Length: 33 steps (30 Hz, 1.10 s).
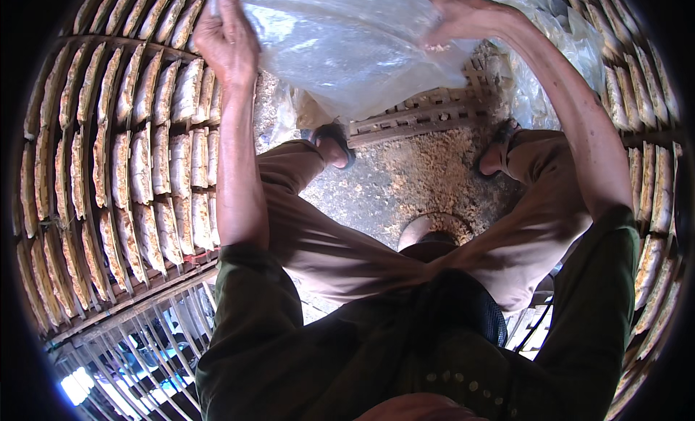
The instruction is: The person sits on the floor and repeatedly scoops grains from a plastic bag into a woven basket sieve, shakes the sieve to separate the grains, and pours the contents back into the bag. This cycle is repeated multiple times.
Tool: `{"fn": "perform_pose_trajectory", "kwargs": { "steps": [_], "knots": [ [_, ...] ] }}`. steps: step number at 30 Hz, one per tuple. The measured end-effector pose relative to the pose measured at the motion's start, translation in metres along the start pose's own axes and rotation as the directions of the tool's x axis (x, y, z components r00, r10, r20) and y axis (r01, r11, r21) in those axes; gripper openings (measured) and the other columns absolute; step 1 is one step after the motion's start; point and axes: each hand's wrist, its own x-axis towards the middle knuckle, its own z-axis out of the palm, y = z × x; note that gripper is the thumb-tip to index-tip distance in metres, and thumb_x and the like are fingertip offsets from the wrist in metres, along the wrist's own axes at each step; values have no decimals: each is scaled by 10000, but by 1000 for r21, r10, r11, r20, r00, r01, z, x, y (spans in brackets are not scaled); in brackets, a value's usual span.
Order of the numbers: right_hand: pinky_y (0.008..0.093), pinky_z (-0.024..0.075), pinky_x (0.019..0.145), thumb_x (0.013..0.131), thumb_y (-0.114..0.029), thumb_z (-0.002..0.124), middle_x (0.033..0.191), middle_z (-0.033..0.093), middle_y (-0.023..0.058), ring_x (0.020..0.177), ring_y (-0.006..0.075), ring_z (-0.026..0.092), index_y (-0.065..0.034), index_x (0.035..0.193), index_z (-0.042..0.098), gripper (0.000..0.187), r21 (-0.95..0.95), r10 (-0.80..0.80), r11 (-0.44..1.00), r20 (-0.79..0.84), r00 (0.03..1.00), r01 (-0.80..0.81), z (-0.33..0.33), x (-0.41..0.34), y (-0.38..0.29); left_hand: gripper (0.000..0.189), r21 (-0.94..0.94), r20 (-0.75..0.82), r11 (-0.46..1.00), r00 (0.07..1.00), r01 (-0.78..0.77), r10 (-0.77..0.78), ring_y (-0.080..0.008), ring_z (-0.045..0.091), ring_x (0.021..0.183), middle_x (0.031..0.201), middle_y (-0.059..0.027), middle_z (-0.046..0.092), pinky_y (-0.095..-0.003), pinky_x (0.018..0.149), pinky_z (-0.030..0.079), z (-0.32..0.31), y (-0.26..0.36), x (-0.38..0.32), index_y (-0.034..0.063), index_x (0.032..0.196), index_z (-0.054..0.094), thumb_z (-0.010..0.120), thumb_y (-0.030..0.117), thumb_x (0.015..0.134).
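Note:
A clear plastic sheet (353, 46), perhaps a large bag, is stretched between my hands at the top of the view. My left hand (228, 41) grips its left edge, thumb on the front. At the sheet's right side is my right hand (456, 22), blurred, with crumbs near its fingers; whether it grips the plastic cannot be told. Beneath the sheet, a woven bamboo tray or rack (418, 117) shows in part on the floor. More crumpled clear plastic (532, 90) lies behind my right forearm.
Slatted racks (136, 299) holding rows of whitish-brown slabs (141, 171) stand close on my left. Similar slabs (640, 95) line the right. Brown crumbs (434, 171) cover the floor between my sandalled feet (334, 147). A round object (418, 228) sits between my legs.

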Motion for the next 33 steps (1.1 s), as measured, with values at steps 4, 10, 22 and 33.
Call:
{"fn": "perform_pose_trajectory", "kwargs": {
  "steps": [4,10,22,33],
  "knots": [
    [344,586,903,867,-225,855,1075,790,94,934,204,754,17,1371,630,603,184,7,974,566,824,-135,-35,12,24,354,20,-97,1000,995,-22,24,-98,531,630,696,-15,592,-308,599,418,-23,-39,16,25,1020,643,592,364,1108],
    [314,575,807,975,-305,794,1053,780,48,939,150,715,-102,1214,783,314,730,123,627,252,960,-272,-25,2,-39,405,25,-151,996,985,-81,84,-164,662,697,777,-99,705,-346,700,536,-25,-55,18,-27,1258,618,596,349,1109],
    [309,567,784,995,-278,769,904,758,46,869,99,662,-8,1149,777,311,398,-35,917,155,987,-30,-49,12,-109,798,66,305,951,914,-302,269,-276,710,1087,1208,-208,715,-456,816,616,17,-18,-8,83,1455,607,814,596,880],
    [378,574,766,810,-257,892,853,765,73,764,172,708,-7,1055,805,361,150,-47,989,226,973,13,-37,6,-42,343,104,370,988,917,117,-148,-80,521,659,721,19,590,-295,576,427,26,-17,-8,46,888,697,653,331,1073]
  ]
}}
